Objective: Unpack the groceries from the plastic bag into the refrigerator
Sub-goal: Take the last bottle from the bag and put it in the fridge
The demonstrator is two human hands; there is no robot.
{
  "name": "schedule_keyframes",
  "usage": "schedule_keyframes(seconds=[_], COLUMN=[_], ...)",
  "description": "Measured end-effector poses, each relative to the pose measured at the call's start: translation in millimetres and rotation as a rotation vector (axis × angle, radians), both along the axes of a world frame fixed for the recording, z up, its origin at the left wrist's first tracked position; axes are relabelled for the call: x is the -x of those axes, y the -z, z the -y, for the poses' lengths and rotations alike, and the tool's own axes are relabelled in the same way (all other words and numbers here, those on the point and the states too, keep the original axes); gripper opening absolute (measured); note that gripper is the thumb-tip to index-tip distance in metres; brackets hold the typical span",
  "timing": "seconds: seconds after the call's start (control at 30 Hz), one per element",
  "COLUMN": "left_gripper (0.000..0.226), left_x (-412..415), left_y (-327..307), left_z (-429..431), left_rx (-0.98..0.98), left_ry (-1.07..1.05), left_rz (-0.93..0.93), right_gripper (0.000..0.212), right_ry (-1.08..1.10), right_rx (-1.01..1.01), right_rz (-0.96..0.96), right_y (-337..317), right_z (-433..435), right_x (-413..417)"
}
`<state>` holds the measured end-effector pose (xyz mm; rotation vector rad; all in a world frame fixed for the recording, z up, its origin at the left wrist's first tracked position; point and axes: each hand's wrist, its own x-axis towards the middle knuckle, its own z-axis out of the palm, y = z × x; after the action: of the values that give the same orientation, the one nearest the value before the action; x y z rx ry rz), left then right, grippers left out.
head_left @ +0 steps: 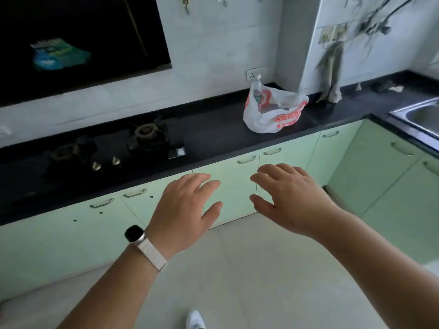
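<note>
A white plastic bag (273,112) with red print sits on the black countertop (213,131) near the back wall. A clear bottle (257,87) with a white cap sticks up out of the bag's left side; the rest of its contents are hidden. My left hand (183,210), with a watch on the wrist, and my right hand (289,195) hover side by side in front of the green cabinets, well short of the bag. Both have relaxed, spread fingers and hold nothing. No refrigerator is in view.
A two-burner gas stove (114,148) is set into the counter on the left under a black range hood (78,36). A steel sink (420,115) is at the right. A grey cloth (330,72) hangs on the wall. Pale tiled floor (237,269) lies below.
</note>
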<state>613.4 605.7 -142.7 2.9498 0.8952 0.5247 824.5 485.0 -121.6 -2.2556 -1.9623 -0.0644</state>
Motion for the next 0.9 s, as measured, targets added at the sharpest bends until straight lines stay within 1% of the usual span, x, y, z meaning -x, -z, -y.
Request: schedule_keyframes(seconds=[0.13,0.27,0.37,0.47,0.57,0.73,0.9], left_gripper=[0.048,0.045,0.043,0.045,0.045,0.046,0.047], left_x=[-43,-87,-123,-154,-183,-230,-270], left_y=[7,22,36,45,47,42,41], left_z=[-26,-64,-102,-146,-191,-261,-306], left_rx=[-0.006,-0.011,0.0,0.04,0.05,0.043,0.059], left_ry=[0.064,0.143,0.204,0.229,0.248,0.293,0.342], left_rz=[-0.007,0.056,0.068,0.027,0.024,0.05,0.039], right_gripper=[0.056,0.058,0.056,0.052,0.053,0.054,0.054], right_ry=[0.092,0.173,0.232,0.276,0.309,0.382,0.427], right_rx=[0.043,0.107,0.16,0.189,0.216,0.207,0.189], right_rz=[-0.013,-0.013,0.001,0.014,0.022,0.036,0.018], right_y=[8,21,25,24,18,9,8], right_z=[-5,-25,-52,-85,-124,-182,-218], right_x=[-33,-66,-92,-117,-142,-181,-211])
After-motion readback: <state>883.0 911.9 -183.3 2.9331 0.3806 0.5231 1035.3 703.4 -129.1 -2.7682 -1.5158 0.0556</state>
